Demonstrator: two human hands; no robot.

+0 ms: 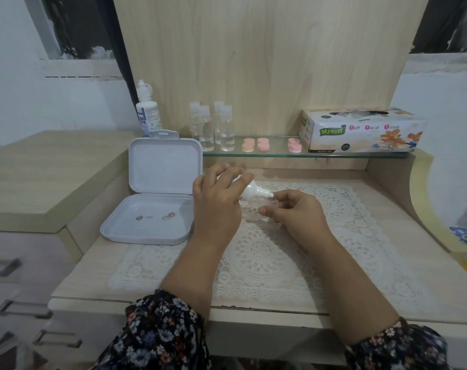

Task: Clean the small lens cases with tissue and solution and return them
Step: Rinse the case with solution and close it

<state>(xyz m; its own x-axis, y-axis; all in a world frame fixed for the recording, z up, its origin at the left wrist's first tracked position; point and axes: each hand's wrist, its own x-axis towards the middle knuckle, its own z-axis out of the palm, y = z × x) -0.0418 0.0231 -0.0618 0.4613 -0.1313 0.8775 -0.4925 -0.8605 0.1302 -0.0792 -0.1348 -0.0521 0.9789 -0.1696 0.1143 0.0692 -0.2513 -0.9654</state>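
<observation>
My left hand [218, 201] grips a small white solution bottle [255, 192], tilted with its nozzle pointing right and down. The nozzle tip sits just over a small clear lens case [264, 203], which my right hand [293, 212] pinches above the white lace mat [280, 257]. Pink lens cases [255, 144] stand in pairs on the glass shelf [333, 155], with another pink pair [294, 145] to their right. The tissue box [360, 130] lies at the shelf's right end.
An open white plastic box [149, 206] at the left holds a few small lenses. A large solution bottle [146, 110] and several clear vials [213, 126] stand at the back. Drawers with metal handles [24, 309] are at the lower left.
</observation>
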